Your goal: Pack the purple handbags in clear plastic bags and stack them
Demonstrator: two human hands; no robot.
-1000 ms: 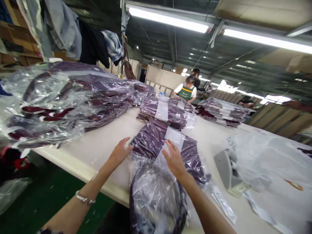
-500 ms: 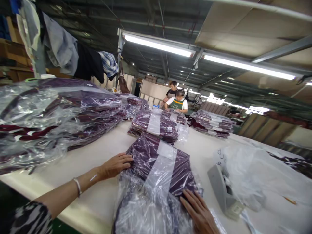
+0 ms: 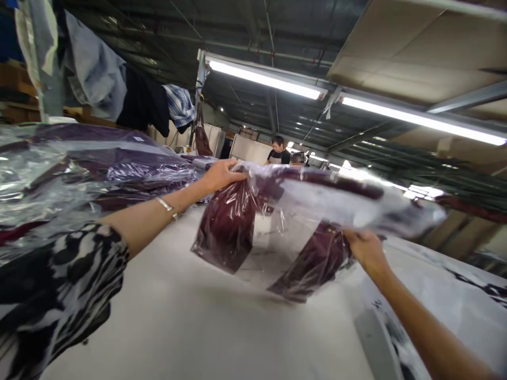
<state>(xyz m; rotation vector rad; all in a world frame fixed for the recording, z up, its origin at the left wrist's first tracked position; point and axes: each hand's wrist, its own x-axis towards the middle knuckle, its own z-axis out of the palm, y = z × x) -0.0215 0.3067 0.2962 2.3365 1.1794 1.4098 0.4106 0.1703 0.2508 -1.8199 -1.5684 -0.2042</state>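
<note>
A folded maroon garment in a clear plastic bag (image 3: 232, 227) hangs raised above the white table (image 3: 190, 316), its upper part tipped away and smeared by motion. My left hand (image 3: 224, 177) grips the bag at its left upper edge, thumb and fingers pinching the plastic. On the other side my right hand (image 3: 366, 248) is closed on the bag's right edge, with its fingertips partly hidden behind the plastic. A pale band runs down the middle of the garment between two dark maroon parts.
A large heap of plastic-wrapped purple garments (image 3: 130, 158) lies on the left. At right is a grey holder (image 3: 374, 338), partly behind my right forearm. Clothes (image 3: 95, 68) hang at the upper left. Two people (image 3: 279, 152) are beyond the table. Tube lights (image 3: 265, 79) hang overhead.
Both hands have gone from resting on the bagged garment to gripping its sides. The garment has been lifted off the table and tilted up, hiding the stacks behind it.
</note>
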